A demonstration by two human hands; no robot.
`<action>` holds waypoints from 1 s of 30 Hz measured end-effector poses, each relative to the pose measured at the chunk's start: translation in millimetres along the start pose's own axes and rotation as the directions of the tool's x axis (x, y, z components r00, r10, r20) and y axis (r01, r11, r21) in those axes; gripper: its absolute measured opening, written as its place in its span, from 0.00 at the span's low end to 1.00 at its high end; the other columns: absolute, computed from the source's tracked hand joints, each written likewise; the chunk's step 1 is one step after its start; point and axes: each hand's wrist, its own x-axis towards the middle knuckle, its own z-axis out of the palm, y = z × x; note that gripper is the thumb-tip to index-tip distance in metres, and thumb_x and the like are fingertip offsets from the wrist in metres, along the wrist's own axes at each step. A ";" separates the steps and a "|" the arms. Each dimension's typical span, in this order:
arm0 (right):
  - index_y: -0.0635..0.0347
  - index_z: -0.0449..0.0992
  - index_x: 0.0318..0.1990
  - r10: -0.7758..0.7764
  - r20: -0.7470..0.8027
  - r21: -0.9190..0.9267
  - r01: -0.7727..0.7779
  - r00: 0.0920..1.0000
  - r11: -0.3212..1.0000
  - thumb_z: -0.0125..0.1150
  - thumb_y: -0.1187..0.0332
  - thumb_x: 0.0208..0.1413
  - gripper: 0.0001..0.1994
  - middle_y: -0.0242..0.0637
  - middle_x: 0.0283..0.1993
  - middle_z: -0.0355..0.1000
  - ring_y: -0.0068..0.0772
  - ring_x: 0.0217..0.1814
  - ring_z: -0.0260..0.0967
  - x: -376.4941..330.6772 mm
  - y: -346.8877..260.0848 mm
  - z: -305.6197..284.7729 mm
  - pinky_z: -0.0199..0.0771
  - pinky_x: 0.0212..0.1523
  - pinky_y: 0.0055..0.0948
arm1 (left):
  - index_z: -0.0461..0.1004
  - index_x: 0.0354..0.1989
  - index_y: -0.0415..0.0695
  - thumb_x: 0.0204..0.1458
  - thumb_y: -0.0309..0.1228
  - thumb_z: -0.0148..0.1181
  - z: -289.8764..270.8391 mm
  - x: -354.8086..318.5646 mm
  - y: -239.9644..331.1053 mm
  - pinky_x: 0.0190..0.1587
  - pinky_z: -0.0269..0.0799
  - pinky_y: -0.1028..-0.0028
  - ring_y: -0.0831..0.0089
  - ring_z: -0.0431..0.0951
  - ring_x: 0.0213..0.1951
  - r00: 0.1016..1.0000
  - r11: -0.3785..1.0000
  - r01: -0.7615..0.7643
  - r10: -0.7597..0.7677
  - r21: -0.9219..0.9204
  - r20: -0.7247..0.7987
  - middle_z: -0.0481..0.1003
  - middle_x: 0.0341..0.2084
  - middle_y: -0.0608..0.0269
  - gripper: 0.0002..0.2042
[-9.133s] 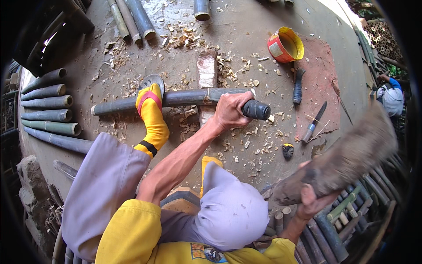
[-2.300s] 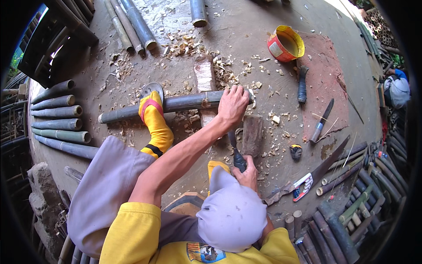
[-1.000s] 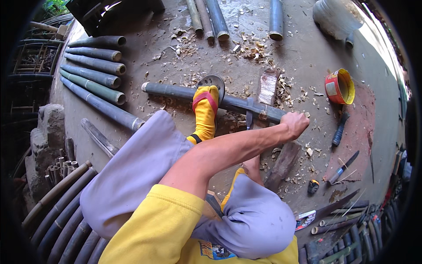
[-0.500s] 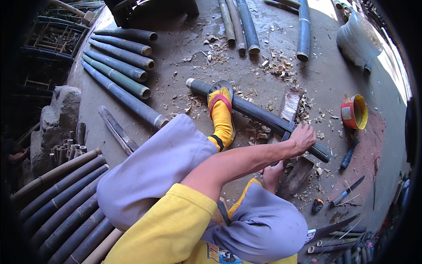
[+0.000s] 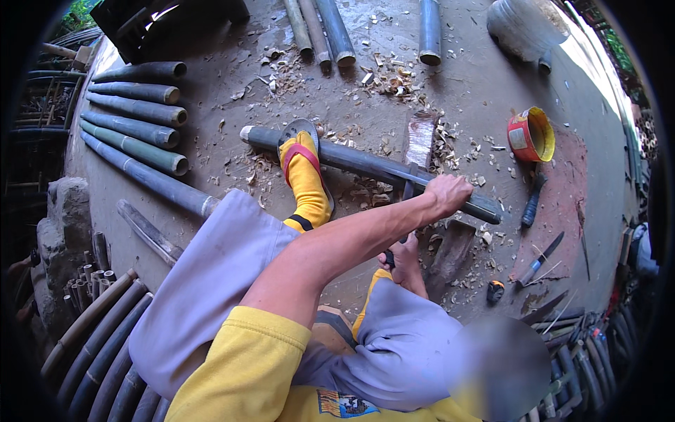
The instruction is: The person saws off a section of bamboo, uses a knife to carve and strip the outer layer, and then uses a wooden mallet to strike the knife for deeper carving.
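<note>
A dark bamboo pole (image 5: 351, 160) lies slantwise across a wooden block (image 5: 420, 141). My foot (image 5: 302, 172), in a yellow sock and a sandal with a red strap, presses on its far-left part. Near the pole's right end, my left hand (image 5: 450, 195) is closed round it from above. Below, my right hand (image 5: 406, 261) is wrapped round the black handle of a knife (image 5: 389, 259). The dark blade stands against the pole, just left of my left hand. My right forearm is mostly hidden behind my bent knee.
Bamboo poles (image 5: 140, 112) lie in a row at far left, with more (image 5: 334, 35) at the back. Wood shavings (image 5: 394, 81) litter the floor. To the right are a red-yellow bucket (image 5: 531, 133), a dark-handled tool (image 5: 534, 200), a knife (image 5: 541, 260) and a tape measure (image 5: 495, 291).
The whole view has swung, so the scene sits farther left and slightly higher. The blade has slid along the pole away from my left hand, toward my foot. Both grips stay closed.
</note>
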 end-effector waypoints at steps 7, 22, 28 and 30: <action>0.58 0.68 0.37 0.177 0.246 0.192 -0.227 0.953 0.955 0.60 0.73 0.47 0.10 0.37 0.24 0.65 0.25 0.19 0.65 8.6 -4.0 -4.5 0.55 0.09 0.21 | 0.77 0.26 0.37 0.46 0.24 0.53 -4.1 2.9 -0.6 0.30 0.77 0.62 0.55 0.80 0.31 1.000 0.998 0.013 -0.012 0.055 -0.019 0.77 0.25 0.47 0.06; 0.61 0.66 0.41 -0.132 -0.125 -0.231 0.100 0.983 0.968 0.66 0.72 0.41 0.18 0.38 0.22 0.68 0.27 0.15 0.66 3.2 -2.7 -24.6 0.63 0.13 0.25 | 0.69 0.38 0.38 0.42 0.31 0.63 29.7 -1.1 -9.7 0.41 0.69 0.63 0.59 0.74 0.42 0.961 0.966 -0.023 0.092 0.257 -0.262 0.73 0.35 0.52 0.16; 0.57 0.63 0.35 -0.197 -0.075 -0.481 0.138 0.978 0.866 0.62 0.74 0.42 0.14 0.32 0.19 0.63 0.21 0.12 0.62 -1.4 -12.8 -22.7 0.55 0.08 0.19 | 0.69 0.32 0.36 0.45 0.27 0.59 10.1 6.9 -5.0 0.29 0.74 0.57 0.50 0.78 0.31 0.999 0.999 0.019 -0.018 0.032 -0.036 0.75 0.24 0.44 0.09; 0.57 0.63 0.35 -0.031 -0.027 -0.134 0.027 0.999 0.991 0.61 0.74 0.43 0.13 0.32 0.19 0.63 0.21 0.12 0.61 -7.2 -4.2 -7.9 0.55 0.08 0.19 | 0.70 0.33 0.36 0.46 0.26 0.56 7.8 4.7 1.1 0.30 0.75 0.58 0.51 0.79 0.31 1.000 0.998 0.009 -0.007 0.070 -0.023 0.76 0.24 0.45 0.07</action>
